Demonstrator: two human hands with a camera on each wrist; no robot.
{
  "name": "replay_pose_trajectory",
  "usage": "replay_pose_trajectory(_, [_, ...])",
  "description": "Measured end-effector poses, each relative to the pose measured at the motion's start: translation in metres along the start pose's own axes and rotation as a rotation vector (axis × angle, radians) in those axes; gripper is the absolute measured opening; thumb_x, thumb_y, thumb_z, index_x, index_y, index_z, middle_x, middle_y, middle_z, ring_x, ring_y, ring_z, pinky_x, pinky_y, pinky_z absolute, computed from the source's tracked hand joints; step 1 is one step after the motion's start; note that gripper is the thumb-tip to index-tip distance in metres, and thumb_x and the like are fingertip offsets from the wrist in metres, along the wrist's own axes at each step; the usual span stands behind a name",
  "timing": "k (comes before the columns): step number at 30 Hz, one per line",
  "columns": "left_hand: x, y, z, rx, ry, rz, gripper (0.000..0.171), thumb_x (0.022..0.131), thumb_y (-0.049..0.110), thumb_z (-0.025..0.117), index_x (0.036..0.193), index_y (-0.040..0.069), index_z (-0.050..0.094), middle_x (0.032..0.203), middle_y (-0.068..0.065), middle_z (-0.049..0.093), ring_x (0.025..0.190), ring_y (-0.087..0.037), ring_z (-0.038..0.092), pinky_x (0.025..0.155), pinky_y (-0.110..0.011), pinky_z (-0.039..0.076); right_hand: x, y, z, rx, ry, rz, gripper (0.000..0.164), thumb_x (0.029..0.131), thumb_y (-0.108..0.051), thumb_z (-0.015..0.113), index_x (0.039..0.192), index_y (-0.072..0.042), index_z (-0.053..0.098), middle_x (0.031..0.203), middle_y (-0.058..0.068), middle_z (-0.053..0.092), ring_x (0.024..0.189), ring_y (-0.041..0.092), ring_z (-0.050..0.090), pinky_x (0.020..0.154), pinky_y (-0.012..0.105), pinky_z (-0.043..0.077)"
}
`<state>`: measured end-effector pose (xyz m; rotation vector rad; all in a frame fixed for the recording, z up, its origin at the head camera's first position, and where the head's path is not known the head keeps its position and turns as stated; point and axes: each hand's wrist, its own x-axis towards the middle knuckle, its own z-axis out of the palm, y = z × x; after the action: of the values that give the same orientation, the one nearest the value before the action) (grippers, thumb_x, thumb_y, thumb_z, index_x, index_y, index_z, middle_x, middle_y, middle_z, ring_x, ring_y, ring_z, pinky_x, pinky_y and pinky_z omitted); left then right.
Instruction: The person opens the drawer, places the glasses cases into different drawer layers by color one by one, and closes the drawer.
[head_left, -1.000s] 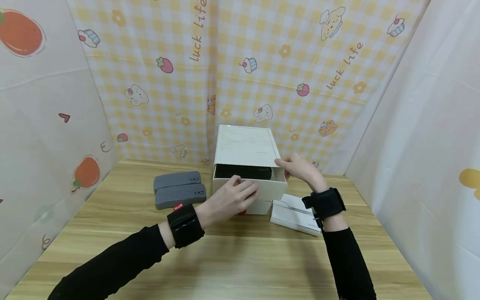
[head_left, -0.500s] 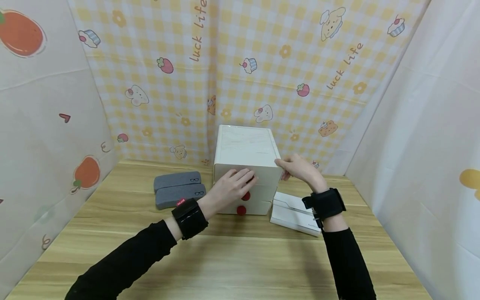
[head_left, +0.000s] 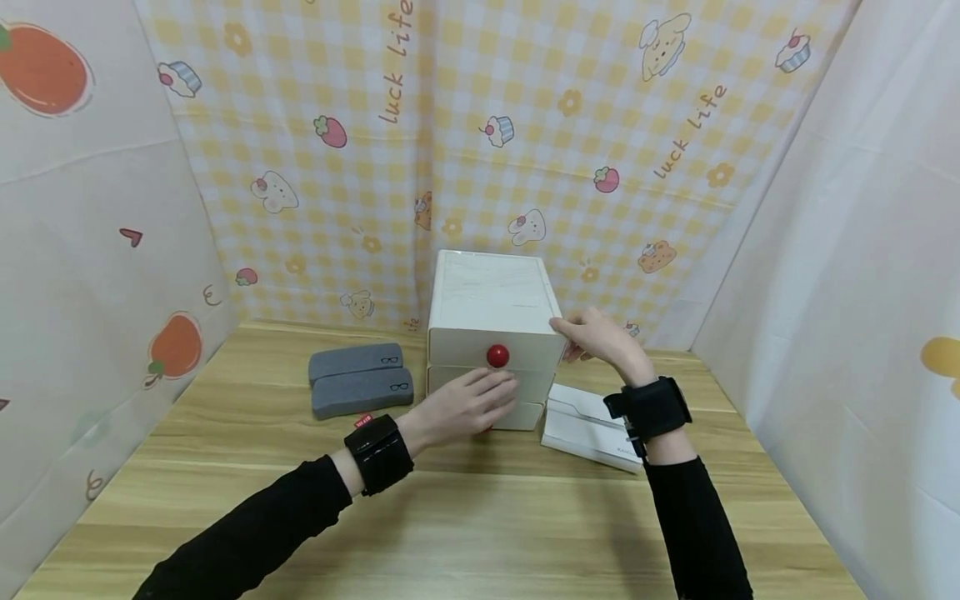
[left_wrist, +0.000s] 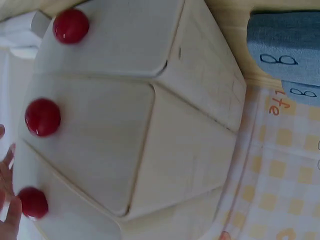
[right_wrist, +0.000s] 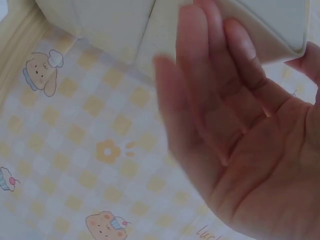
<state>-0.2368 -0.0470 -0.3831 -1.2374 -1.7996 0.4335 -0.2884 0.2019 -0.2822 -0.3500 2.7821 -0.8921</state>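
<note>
A white box (head_left: 491, 292) with three stacked drawers, each with a red knob (left_wrist: 43, 117), stands on the table. All its drawers are closed. My left hand (head_left: 467, 402) is in front of the middle drawer, below the top drawer's knob (head_left: 498, 356), fingers loosely extended and holding nothing. In the left wrist view its fingertips (left_wrist: 11, 220) show at the left edge, beside a knob. My right hand (head_left: 598, 340) rests at the box's top right front corner, thumb on the top edge. Its fingers (right_wrist: 235, 55) lie fairly straight along the side.
Two grey glasses cases (head_left: 362, 392) with glasses prints lie left of the box. A flat white box (head_left: 588, 429) lies at its right on the wooden table (head_left: 480, 533). A patterned curtain (head_left: 337, 192) hangs right behind.
My left hand has pushed the top drawer in, hiding the black item inside it. The hand has then come down off the drawer front, uncovering its knob. My right hand has stayed put.
</note>
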Motion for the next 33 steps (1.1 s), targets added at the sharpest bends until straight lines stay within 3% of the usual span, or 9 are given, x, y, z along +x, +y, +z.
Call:
replay_pose_trajectory(6, [0.000,0.010,0.009,-0.006,-0.049,0.036,0.032,0.086,0.014,0.066,0.117,0.022,0.064,0.120,0.003,0.063,0.113,-0.011,0.058,0.094,-0.024,0.048,-0.004,-0.007,0.003,0.082,0.068,0.030,0.038,0.098,-0.032,0.049,0.094,0.002,0.065,0.078,0.013,0.068,0.060,0.012,0.064,0.062,0.029,0.057])
replay_pose_trajectory(18, [-0.002,0.014,0.028,-0.014,-0.113,-0.064,0.023,0.087,0.010,0.065,0.109,0.018,0.067,0.112,0.001,0.064,0.103,-0.014,0.059,0.089,-0.023,0.051,-0.005,-0.011,0.005,0.067,0.131,0.029,0.034,0.097,-0.026,0.051,0.089,0.003,0.067,0.086,0.019,0.070,0.079,0.034,0.070,0.062,0.028,0.057])
replay_pose_trajectory(25, [0.000,0.012,0.029,-0.024,-0.095,-0.064,0.020,0.086,0.008,0.066,0.106,0.015,0.067,0.109,-0.001,0.064,0.100,-0.015,0.059,0.085,-0.023,0.051,-0.005,-0.012,0.006,0.057,0.148,0.015,0.034,0.097,-0.024,0.050,0.087,0.003,0.067,0.086,0.020,0.070,0.066,0.023,0.070,0.060,0.028,0.057])
replay_pose_trajectory(31, [0.002,0.010,0.026,-0.023,-0.086,-0.048,0.018,0.086,0.006,0.065,0.102,0.013,0.068,0.106,-0.003,0.063,0.098,-0.016,0.059,0.085,-0.024,0.051,-0.004,-0.012,0.009,0.059,0.165,0.011,0.034,0.097,-0.024,0.050,0.087,0.003,0.067,0.085,0.020,0.069,0.066,0.024,0.070,0.059,0.027,0.057])
replay_pose_trajectory(33, [0.001,0.013,0.033,-0.028,-0.100,-0.056,0.021,0.082,0.008,0.070,0.102,0.013,0.068,0.108,-0.004,0.063,0.099,-0.016,0.059,0.086,-0.025,0.051,-0.003,-0.011,0.010,0.059,0.171,0.012,0.033,0.097,-0.024,0.050,0.086,0.003,0.067,0.084,0.020,0.069,0.064,0.023,0.069,0.058,0.027,0.057])
